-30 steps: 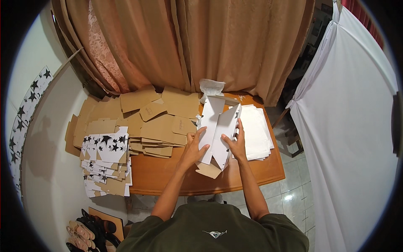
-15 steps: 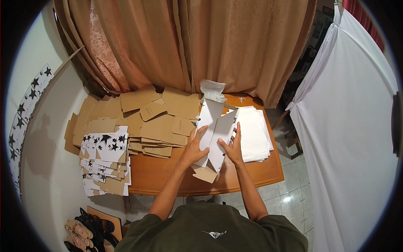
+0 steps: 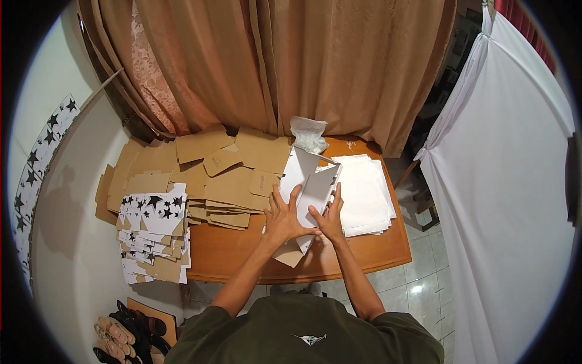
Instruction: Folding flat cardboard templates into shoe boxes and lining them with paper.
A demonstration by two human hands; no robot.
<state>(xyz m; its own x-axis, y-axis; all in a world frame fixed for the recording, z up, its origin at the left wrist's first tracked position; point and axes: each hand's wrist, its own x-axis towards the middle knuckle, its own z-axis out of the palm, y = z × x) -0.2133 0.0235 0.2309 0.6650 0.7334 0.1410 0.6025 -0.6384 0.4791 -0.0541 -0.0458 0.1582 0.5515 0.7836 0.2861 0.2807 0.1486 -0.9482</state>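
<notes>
Between my hands stands a partly folded cardboard box [image 3: 314,188], white inside, with its side walls raised. My left hand [image 3: 284,217] grips the box's left wall near the front, fingers spread along it and thumb reaching across the front. On the opposite side my right hand [image 3: 328,219] holds the right wall, fingers outside and thumb on the inner face. A brown cardboard flap [image 3: 290,255] sticks out toward me below the box. My left hand and the walls hide part of the box's floor.
Flat brown cardboard blanks [image 3: 233,191] lie piled on the wooden table [image 3: 221,258], left and back. Star-printed blanks [image 3: 151,215] form a stack at the left edge. White sheets [image 3: 364,200] lie right, a clear plastic bag [image 3: 309,134] behind. Shoes [image 3: 121,333] sit low at left.
My left hand has shifted forward on the box, its fingers more spread and its thumb now across the front. My right hand has moved slightly left, the box tilting a little with it.
</notes>
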